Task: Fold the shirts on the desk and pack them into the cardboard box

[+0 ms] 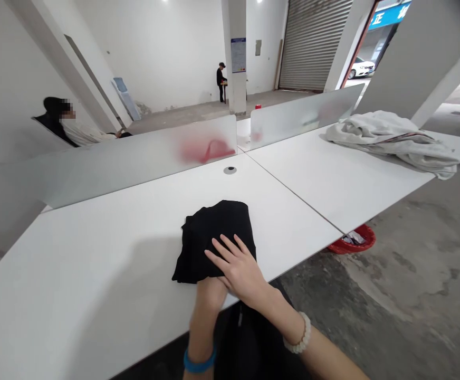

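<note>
A folded black cloth [218,227], which looks like a garment, lies on the white table [95,253] close to its front edge. My right hand [236,266] rests flat on top of the cloth, its fingers spread and pointing to the far left. A white beaded-looking band circles that wrist. Under the near edge of the cloth goes my left hand [210,293]; its fingers are hidden by the fabric and by my right hand. On the left wrist is a blue band.
Frosted dividers [146,163] run along the table's back. A pale crumpled blanket-like cloth [392,140] lies at the far right. Below the right edge stands a red-lined bin [356,240]. One person [67,119] sits beyond the divider; another person [221,82] stands by the pillar.
</note>
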`<state>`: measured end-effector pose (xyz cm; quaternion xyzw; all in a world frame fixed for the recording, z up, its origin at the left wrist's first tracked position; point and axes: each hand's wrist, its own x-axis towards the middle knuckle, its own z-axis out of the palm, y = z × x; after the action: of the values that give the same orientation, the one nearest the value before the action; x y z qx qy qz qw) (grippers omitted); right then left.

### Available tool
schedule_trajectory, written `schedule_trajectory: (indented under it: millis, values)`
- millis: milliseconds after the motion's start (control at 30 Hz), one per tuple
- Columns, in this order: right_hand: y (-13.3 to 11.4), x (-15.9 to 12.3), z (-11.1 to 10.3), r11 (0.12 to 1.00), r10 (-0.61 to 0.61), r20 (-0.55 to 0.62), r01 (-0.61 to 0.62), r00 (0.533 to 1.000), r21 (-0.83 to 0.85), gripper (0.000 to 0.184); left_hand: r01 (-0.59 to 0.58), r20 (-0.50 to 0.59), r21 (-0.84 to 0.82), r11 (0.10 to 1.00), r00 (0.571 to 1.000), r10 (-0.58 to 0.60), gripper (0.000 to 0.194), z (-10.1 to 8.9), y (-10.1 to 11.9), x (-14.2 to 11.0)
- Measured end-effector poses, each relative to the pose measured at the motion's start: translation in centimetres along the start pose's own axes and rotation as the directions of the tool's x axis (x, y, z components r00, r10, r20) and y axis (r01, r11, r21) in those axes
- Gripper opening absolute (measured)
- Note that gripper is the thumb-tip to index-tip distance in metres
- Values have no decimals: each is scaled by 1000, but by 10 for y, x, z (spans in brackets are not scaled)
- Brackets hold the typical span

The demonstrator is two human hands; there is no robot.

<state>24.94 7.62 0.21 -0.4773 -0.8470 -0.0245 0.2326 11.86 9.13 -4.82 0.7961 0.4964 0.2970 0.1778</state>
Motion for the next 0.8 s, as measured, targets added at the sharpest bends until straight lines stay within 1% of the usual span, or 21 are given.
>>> schedule_trajectory:
  millis: [67,133,167,200,233,333,367,433,500,567,600,633,667,700,733,767,800]
  values:
    - [-3,3,6,1000,-6,13,6,1000,-19,55,56,-113,110,992,993,-43,40,-15,-13,-12]
    - [-7,8,8,999,-3,17,4,1000,-34,55,157,-218,256,954,971,-101,42,-27,-21,-22]
    - [-11,11,7,999,-7,19,8,1000,-39,54,204,-247,316,927,961,-127,42,-31,-23,-26]
    - [-14,15,6,999,-15,20,16,1000,-42,52,231,-249,357,905,957,-147,43,-34,-25,-29]
    - [-18,20,5,999,-23,19,24,1000,-43,50,233,-225,385,893,962,-154,42,-36,-27,-30]
    - [-32,36,5,998,-58,10,59,998,-37,46,215,-122,407,888,976,-180,36,-42,-33,-28]
    - [-36,42,7,996,-78,13,79,997,-39,45,236,-88,388,891,972,-219,33,-45,-36,-27]
    - [-42,50,16,990,-127,29,128,991,-53,43,345,-54,290,893,937,-344,28,-53,-44,-27]
    - [-47,55,27,982,-174,49,177,984,-68,43,482,-74,113,869,876,-477,26,-65,-51,-31]
    - [-48,57,37,977,-195,65,200,979,-71,45,571,-138,-120,812,800,-584,28,-76,-53,-36]
    - [-49,57,41,976,-199,74,204,977,-71,46,583,-183,-241,776,758,-626,30,-81,-52,-37]
    - [-49,57,44,975,-202,86,209,976,-73,48,569,-236,-346,746,717,-656,33,-86,-49,-37]
    - [-49,56,46,974,-205,99,213,974,-78,49,536,-294,-424,730,682,-670,34,-89,-44,-36]
    - [-49,54,48,972,-210,111,219,972,-86,49,497,-351,-464,733,657,-667,35,-92,-39,-33]
    - [-49,53,49,970,-215,117,226,970,-92,50,464,-393,-464,754,655,-645,36,-93,-34,-29]
    - [-49,52,50,969,-217,116,228,969,-97,50,442,-412,-429,788,681,-605,38,-93,-29,-23]
    - [-50,51,49,968,-219,111,230,969,-98,50,431,-395,-369,823,729,-559,41,-92,-26,-17]
